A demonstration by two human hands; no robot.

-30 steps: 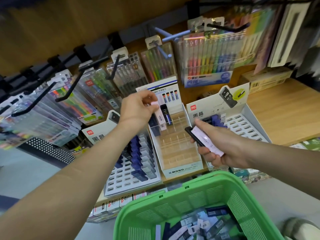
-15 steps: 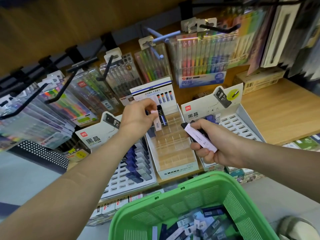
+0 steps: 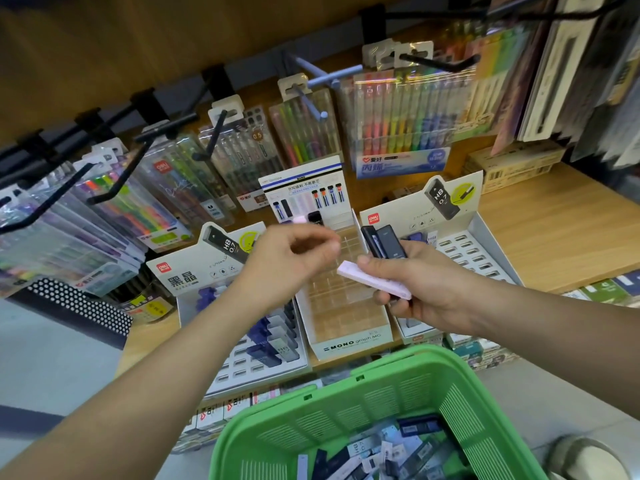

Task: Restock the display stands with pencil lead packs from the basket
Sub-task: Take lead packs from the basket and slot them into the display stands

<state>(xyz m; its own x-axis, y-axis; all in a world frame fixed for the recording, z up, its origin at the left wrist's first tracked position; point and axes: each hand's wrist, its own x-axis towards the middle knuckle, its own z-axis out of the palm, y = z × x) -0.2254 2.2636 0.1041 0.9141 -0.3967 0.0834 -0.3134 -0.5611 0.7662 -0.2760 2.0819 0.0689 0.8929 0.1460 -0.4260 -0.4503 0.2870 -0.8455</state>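
Wooden shop shelf (image 3: 554, 230) beneath hooks of hanging pen packs (image 3: 398, 126). At 12 o'clock, clear MONO stand (image 3: 353, 342), flanked by left card stand (image 3: 235, 368) and right card stand (image 3: 464, 251). At 6 o'clock, green basket (image 3: 363, 407) of loose lead packs (image 3: 381, 452). Both grips over MONO stand, hiding its upper rows. Right grip (image 3: 426, 289) clamped round pink lead pack (image 3: 374, 280), long axis 10-to-4 o'clock, free end towards 10. Two dark packs (image 3: 384, 242) in the same grip, pointing to 11. Left grip (image 3: 291, 261) curled just beside the pink pack's free end, blurred; pinching or not, cannot tell.
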